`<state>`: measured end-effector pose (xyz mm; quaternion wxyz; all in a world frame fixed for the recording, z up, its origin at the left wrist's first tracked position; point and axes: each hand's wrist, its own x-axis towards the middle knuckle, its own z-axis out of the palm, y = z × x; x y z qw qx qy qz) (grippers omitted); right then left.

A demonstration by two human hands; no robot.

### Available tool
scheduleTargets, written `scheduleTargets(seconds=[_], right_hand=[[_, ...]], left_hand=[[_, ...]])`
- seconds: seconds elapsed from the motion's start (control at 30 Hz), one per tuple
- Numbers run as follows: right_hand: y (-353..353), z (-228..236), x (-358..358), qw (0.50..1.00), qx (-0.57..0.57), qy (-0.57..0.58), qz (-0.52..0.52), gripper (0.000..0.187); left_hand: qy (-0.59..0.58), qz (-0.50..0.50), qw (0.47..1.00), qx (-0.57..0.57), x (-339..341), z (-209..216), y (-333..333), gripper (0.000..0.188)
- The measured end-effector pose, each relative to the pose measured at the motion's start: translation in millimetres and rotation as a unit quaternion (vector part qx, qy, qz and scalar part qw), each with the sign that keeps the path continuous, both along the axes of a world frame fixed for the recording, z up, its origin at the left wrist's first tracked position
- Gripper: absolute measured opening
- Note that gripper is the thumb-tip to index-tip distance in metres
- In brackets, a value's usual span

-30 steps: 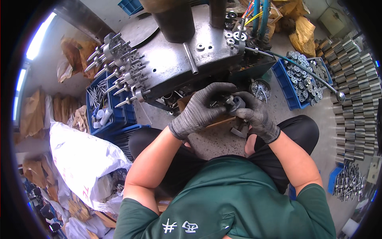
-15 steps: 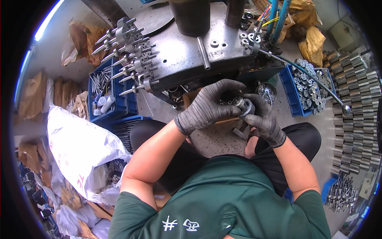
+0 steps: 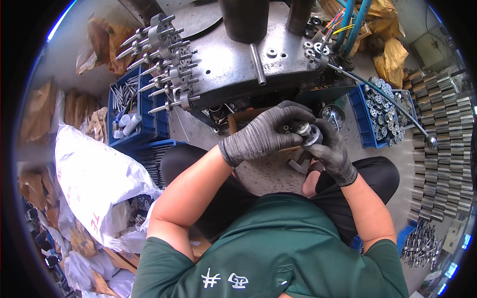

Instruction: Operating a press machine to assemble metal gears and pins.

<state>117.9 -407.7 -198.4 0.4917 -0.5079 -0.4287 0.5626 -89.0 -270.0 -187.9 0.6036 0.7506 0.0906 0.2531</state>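
Both my hands wear grey knit gloves and meet in front of the machine, above my crossed legs. My left hand (image 3: 266,131) pinches a small ring-shaped metal part (image 3: 302,127), which looks like a bearing, between thumb and fingers. My right hand (image 3: 332,151) grips a round metal end cap (image 3: 313,136) with an opening in its face. The ring lies right against the cap; whether it is seated in it, I cannot tell. Beyond them on the machine's steel table (image 3: 223,64) lie a steel rod (image 3: 258,64) and a small ring (image 3: 272,52).
Several shafts with round end pieces (image 3: 164,74) line the table's left edge. Blue bins (image 3: 365,119) hold shafts at left and round parts at right. A ball-ended lever (image 3: 431,142) reaches out rightward. Steel cylinders (image 3: 437,149) are stacked at far right; a white sack (image 3: 99,184) sits left.
The ring and cap have tilted a little, showing more of their faces, and my hands have shifted slightly. The whole view has moved a little; the other parts lie as before.
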Motion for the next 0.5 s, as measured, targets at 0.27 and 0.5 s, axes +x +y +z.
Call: scheduleTargets(seconds=[0.27,0.5], right_hand=[[-1,-2,-8,0.999,0.021,0.045,-0.015,0.070],[3,19,-8,0.985,-0.143,0.072,0.056,0.060]], left_hand=[[0.064,0.056,0.995,-0.054,0,5,-7,0.048],[0.028,0.162,0.984,-0.071,1,-9,-10,0.038]])
